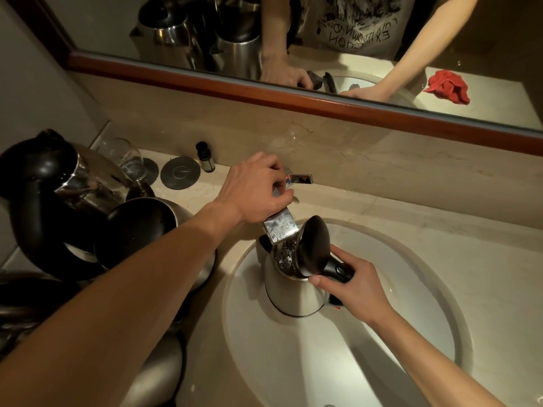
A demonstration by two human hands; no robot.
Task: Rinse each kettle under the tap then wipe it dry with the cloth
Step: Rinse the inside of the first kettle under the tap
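A steel electric kettle (pixel 293 292) stands upright in the white oval sink (pixel 411 289) at the centre of the frame, its black lid (pixel 314 248) flipped open and its mouth right under the chrome tap spout (pixel 280 227). Water glints inside the kettle. The right hand (pixel 355 289) grips the kettle's black handle (pixel 340 273), fingers curled round it from the right. The left hand (pixel 258 189) reaches in from the lower left and rests on top of the tap, fingers bent over the lever (pixel 299 179). At the left of the frame three or more other steel kettles (pixel 88 183) with black lids stand crowded on the marble counter (pixel 440 218). Behind them, at the wall, are a drinking glass (pixel 129 160), two round dark coasters (pixel 179 172) and a small dark bottle (pixel 205 160). In the mirror (pixel 117 22) at the upper right a red cloth (pixel 448 86) shows, crumpled on the counter beside the sink.
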